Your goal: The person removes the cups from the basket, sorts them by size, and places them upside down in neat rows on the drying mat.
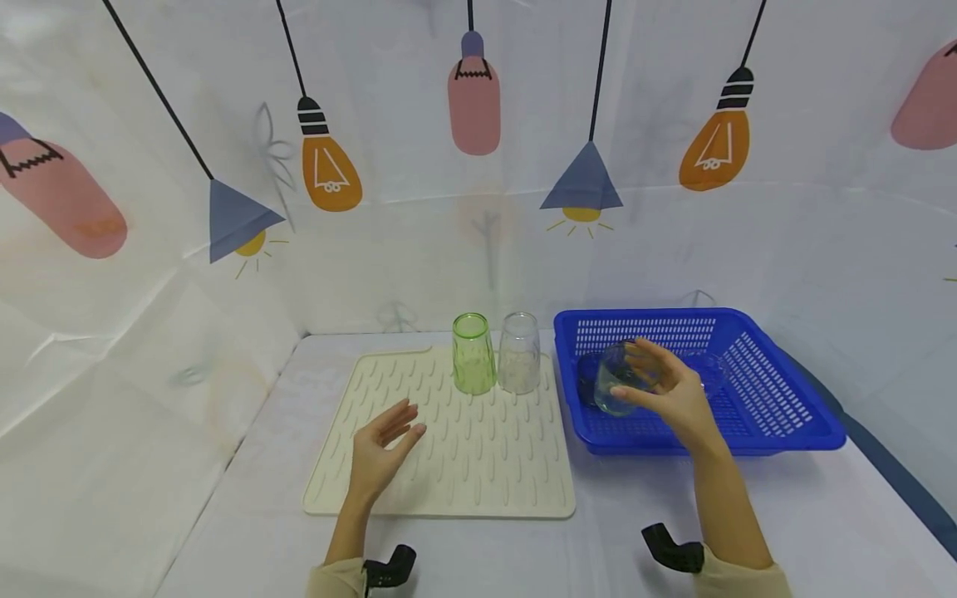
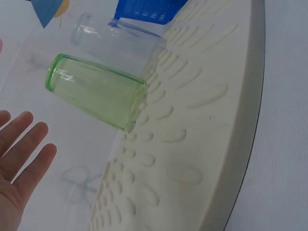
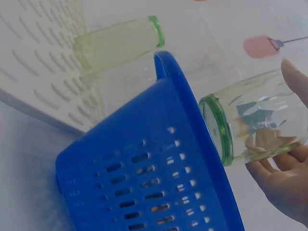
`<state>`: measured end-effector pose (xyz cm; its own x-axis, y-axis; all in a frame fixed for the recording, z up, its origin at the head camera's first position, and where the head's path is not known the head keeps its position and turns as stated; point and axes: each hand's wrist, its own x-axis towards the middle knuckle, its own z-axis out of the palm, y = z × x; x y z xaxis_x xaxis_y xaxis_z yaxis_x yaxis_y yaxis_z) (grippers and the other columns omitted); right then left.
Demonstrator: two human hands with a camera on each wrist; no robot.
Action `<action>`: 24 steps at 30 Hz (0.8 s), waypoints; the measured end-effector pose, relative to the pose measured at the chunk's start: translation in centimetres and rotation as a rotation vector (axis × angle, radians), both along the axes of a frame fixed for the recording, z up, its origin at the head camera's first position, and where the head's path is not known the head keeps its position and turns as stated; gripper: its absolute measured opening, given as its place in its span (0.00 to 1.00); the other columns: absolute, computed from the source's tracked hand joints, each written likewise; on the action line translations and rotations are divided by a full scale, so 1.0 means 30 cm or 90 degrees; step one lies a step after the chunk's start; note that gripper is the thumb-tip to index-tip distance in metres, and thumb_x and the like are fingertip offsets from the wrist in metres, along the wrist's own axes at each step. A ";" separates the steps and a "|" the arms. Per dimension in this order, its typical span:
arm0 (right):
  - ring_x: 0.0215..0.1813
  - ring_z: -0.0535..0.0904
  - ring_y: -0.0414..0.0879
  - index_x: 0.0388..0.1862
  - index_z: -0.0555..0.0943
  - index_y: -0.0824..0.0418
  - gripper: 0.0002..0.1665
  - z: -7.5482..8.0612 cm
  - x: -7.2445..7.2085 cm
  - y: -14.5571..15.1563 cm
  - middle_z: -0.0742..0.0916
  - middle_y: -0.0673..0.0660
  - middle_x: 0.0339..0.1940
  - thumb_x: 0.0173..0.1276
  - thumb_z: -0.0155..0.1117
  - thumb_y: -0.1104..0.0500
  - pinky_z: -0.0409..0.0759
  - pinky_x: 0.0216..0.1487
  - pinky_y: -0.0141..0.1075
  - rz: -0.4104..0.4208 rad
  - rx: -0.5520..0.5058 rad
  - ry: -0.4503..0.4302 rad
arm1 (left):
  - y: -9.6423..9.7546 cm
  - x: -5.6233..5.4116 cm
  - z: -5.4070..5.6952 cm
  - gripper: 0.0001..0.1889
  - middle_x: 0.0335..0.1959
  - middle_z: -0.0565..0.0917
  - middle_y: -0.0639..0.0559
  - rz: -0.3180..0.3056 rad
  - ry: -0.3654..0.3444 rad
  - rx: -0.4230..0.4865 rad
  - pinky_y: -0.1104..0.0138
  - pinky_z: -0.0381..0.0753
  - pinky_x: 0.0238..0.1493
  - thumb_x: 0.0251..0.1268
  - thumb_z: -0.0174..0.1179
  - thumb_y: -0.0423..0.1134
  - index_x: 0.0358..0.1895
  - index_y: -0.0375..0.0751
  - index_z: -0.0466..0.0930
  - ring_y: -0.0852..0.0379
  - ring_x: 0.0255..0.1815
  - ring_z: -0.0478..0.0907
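Note:
My right hand (image 1: 676, 399) grips a clear, green-tinted drinking glass (image 1: 616, 386) between thumb and fingers at the left part of the blue plastic basket (image 1: 807, 428). In the right wrist view, this glass (image 3: 260, 115) shows beside the basket's rim, its thick green end towards the basket. Over the left part of the cream ridged mat (image 1: 449, 490) hovers my left hand (image 1: 377, 453), fingers loosely bent and holding nothing. A green glass (image 1: 473, 365) and a clear glass (image 1: 519, 361) stand side by side at the mat's back edge.
Inside the basket, a dark glass-like thing (image 1: 587, 380) lies partly behind the held glass, and something transparent (image 1: 706, 374) is hard to make out. A white sheet printed with lamps (image 1: 419, 249) hangs behind the white-covered table (image 1: 598, 531).

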<state>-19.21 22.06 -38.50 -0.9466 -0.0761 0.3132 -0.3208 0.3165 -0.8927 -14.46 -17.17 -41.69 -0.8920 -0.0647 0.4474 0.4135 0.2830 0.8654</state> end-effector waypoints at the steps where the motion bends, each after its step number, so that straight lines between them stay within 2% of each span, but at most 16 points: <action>1: 0.58 0.74 0.37 0.71 0.62 0.60 0.45 0.001 0.000 -0.006 0.75 0.63 0.63 0.56 0.72 0.63 0.72 0.58 0.30 0.005 -0.004 0.000 | 0.009 -0.003 0.002 0.23 0.46 0.80 0.27 -0.007 0.003 0.000 0.46 0.78 0.48 0.52 0.65 0.23 0.53 0.17 0.72 0.32 0.48 0.79; 6: 0.58 0.74 0.35 0.70 0.63 0.63 0.45 0.000 0.000 -0.043 0.76 0.62 0.63 0.54 0.72 0.66 0.71 0.56 0.21 0.033 -0.045 0.013 | 0.055 -0.025 0.008 0.23 0.45 0.80 0.26 -0.037 0.015 0.000 0.45 0.78 0.47 0.52 0.65 0.23 0.53 0.18 0.73 0.31 0.47 0.79; 12: 0.58 0.75 0.37 0.69 0.62 0.68 0.44 -0.014 -0.007 -0.081 0.76 0.62 0.62 0.53 0.71 0.70 0.71 0.59 0.23 0.072 -0.083 0.018 | 0.103 -0.041 0.010 0.23 0.44 0.81 0.26 -0.073 0.041 0.001 0.44 0.79 0.45 0.51 0.65 0.22 0.52 0.17 0.73 0.31 0.44 0.79; 24: 0.59 0.74 0.36 0.69 0.61 0.70 0.46 -0.025 -0.018 -0.155 0.71 0.72 0.65 0.52 0.71 0.71 0.71 0.60 0.25 0.136 -0.103 -0.005 | 0.164 -0.061 0.040 0.22 0.44 0.80 0.26 -0.113 0.058 0.018 0.43 0.79 0.44 0.51 0.64 0.21 0.52 0.17 0.73 0.29 0.42 0.79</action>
<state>-19.76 17.42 -39.26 -0.9169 -0.2239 0.3304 -0.3578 0.0948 -0.9290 -16.30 -12.25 -40.50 -0.8468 0.0765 0.5264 0.5312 0.1744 0.8291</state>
